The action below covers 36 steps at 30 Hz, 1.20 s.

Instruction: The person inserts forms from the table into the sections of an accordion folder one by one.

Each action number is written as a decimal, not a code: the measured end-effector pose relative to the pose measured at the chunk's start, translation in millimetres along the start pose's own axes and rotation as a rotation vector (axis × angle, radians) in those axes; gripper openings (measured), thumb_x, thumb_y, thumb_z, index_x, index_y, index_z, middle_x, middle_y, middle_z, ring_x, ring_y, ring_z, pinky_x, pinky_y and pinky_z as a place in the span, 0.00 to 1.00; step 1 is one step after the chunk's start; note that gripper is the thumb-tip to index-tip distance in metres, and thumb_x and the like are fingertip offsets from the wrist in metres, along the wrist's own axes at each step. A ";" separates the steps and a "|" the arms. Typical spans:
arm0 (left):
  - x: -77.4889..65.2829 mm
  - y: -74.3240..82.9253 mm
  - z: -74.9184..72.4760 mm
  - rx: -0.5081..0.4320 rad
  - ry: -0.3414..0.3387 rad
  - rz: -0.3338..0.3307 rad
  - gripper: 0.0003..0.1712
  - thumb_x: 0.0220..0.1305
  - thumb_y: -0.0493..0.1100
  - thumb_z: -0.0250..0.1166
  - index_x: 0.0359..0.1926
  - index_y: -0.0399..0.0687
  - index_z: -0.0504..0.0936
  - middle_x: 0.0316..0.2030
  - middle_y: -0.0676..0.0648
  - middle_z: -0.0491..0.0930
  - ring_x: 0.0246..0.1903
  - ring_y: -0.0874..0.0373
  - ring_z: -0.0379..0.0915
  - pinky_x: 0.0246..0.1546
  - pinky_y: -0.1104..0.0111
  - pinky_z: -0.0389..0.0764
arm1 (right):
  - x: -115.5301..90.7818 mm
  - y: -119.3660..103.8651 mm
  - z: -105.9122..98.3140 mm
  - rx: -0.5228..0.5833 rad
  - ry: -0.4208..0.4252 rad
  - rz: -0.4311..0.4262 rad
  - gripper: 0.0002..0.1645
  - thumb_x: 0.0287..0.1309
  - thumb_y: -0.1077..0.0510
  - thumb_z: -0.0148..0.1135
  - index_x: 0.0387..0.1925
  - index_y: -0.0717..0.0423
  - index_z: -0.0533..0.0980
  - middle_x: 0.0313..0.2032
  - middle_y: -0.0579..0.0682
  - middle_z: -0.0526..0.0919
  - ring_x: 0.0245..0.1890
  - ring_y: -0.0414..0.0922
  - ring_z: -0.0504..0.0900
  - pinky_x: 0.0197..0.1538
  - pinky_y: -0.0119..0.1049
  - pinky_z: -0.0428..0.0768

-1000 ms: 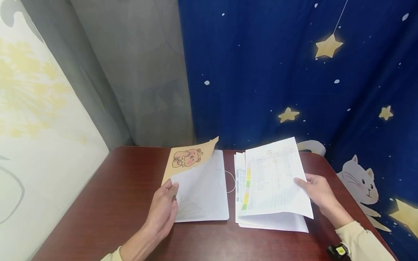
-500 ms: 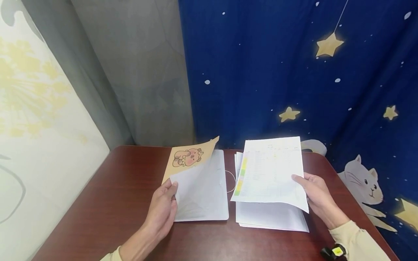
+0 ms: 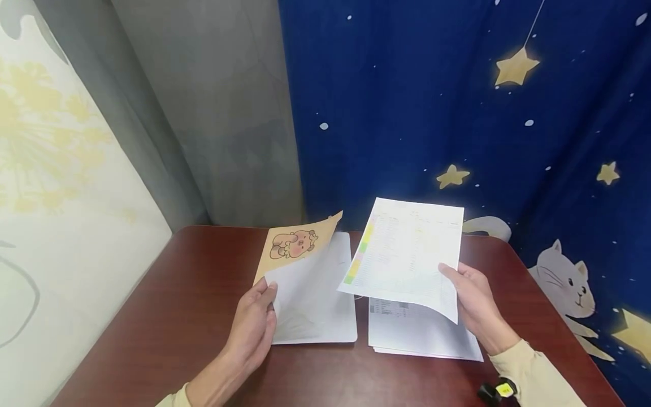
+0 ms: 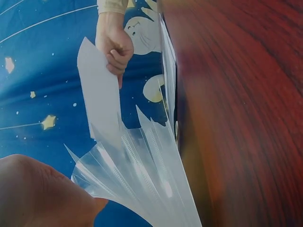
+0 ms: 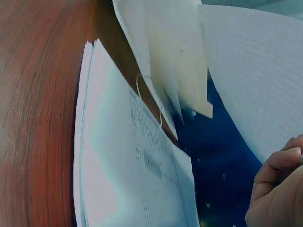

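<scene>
My left hand (image 3: 256, 319) pinches the lifted edge of a folder (image 3: 317, 316), thumb on top. Its tan cover (image 3: 267, 249) bears a cartoon pig and is turned up to the left. In the left wrist view, clear plastic pockets (image 4: 137, 161) fan out from that hand. Between right thumb and fingers, my right hand (image 3: 475, 302) holds a printed sheet of paper (image 3: 407, 254) by its right edge. Yellow and green blocks run down the sheet's left side. It hangs above a paper stack (image 3: 422, 333), its near left corner overlapping the folder's right edge in the head view.
A dark red wooden table (image 3: 168, 316) carries everything. Beyond its far edge hang a grey curtain (image 3: 229, 141) and a blue star-patterned curtain (image 3: 386, 113). A thin elastic loop (image 5: 138, 87) lies between folder and stack. On the left stands a white patterned wall (image 3: 61, 169).
My right hand has lifted the sheet off the stack and carried it left and up towards the folder, baring printed text beneath. The left hand and folder stay almost still.
</scene>
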State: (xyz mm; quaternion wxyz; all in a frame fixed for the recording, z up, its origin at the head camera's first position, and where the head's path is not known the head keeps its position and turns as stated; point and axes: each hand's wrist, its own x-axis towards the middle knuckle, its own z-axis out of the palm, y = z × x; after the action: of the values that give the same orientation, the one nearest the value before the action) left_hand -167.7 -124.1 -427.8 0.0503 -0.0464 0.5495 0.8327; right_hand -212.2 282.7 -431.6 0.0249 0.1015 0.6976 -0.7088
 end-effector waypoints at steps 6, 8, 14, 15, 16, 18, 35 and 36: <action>0.0 -0.3 0.3 -0.003 0.001 0.002 0.24 0.85 0.39 0.41 0.74 0.36 0.65 0.63 0.48 0.64 0.63 0.60 0.57 0.62 0.76 0.68 | -3.0 1.1 18.8 -0.049 0.037 -0.021 0.35 0.78 0.47 0.58 0.75 0.64 0.66 0.44 0.31 0.91 0.45 0.31 0.89 0.46 0.30 0.87; 0.1 -0.4 0.6 -0.006 0.000 0.000 0.24 0.85 0.39 0.41 0.74 0.36 0.64 0.64 0.48 0.64 0.64 0.60 0.56 0.63 0.76 0.68 | -4.4 2.4 23.9 -0.064 0.054 -0.023 0.35 0.78 0.47 0.58 0.75 0.64 0.67 0.45 0.32 0.91 0.44 0.31 0.89 0.45 0.30 0.87; 0.9 -1.6 2.1 -0.007 -0.006 -0.004 0.24 0.85 0.39 0.41 0.74 0.35 0.64 0.64 0.48 0.64 0.64 0.59 0.57 0.64 0.74 0.67 | -8.3 5.2 36.2 -0.074 0.090 -0.049 0.32 0.79 0.49 0.57 0.73 0.65 0.69 0.42 0.34 0.91 0.41 0.32 0.90 0.44 0.30 0.87; 0.9 -1.7 2.3 -0.007 -0.008 -0.003 0.24 0.85 0.39 0.40 0.74 0.35 0.65 0.64 0.48 0.64 0.64 0.59 0.57 0.64 0.74 0.67 | -9.0 5.4 38.6 -0.078 0.091 -0.053 0.31 0.79 0.50 0.57 0.72 0.66 0.70 0.41 0.35 0.92 0.41 0.32 0.90 0.44 0.30 0.87; 0.6 -1.8 2.5 -0.008 -0.008 -0.003 0.24 0.85 0.39 0.41 0.74 0.35 0.65 0.65 0.48 0.64 0.64 0.59 0.57 0.64 0.74 0.67 | -9.8 6.0 41.5 -0.082 0.093 -0.057 0.31 0.79 0.50 0.57 0.72 0.66 0.70 0.42 0.37 0.92 0.40 0.33 0.90 0.43 0.30 0.87; 0.0 -2.0 2.9 -0.005 -0.006 -0.001 0.24 0.85 0.40 0.41 0.74 0.35 0.65 0.66 0.47 0.65 0.64 0.59 0.58 0.64 0.74 0.68 | -10.7 7.6 47.5 -0.086 0.088 -0.062 0.29 0.79 0.52 0.56 0.71 0.66 0.71 0.43 0.40 0.93 0.39 0.33 0.91 0.41 0.30 0.87; 0.4 -3.0 1.1 -0.022 -0.008 0.004 0.25 0.85 0.40 0.41 0.76 0.36 0.62 0.72 0.46 0.61 0.71 0.59 0.55 0.68 0.75 0.69 | -9.2 23.4 81.6 -0.122 0.007 -0.065 0.27 0.78 0.55 0.54 0.70 0.66 0.72 0.54 0.62 0.89 0.41 0.41 0.93 0.41 0.31 0.88; 0.5 -3.0 1.1 -0.024 -0.012 0.005 0.26 0.85 0.40 0.40 0.76 0.36 0.61 0.72 0.46 0.61 0.71 0.59 0.55 0.68 0.75 0.68 | -8.4 24.1 83.2 -0.120 0.005 -0.064 0.27 0.78 0.55 0.54 0.70 0.67 0.72 0.54 0.62 0.89 0.40 0.41 0.93 0.41 0.31 0.88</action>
State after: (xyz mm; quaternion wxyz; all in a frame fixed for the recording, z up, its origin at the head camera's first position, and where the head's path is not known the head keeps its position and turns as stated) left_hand -167.9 -121.9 -430.2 0.0510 -0.0408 0.5393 0.8396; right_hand -208.8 198.5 -453.3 0.0063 0.0792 0.7417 -0.6660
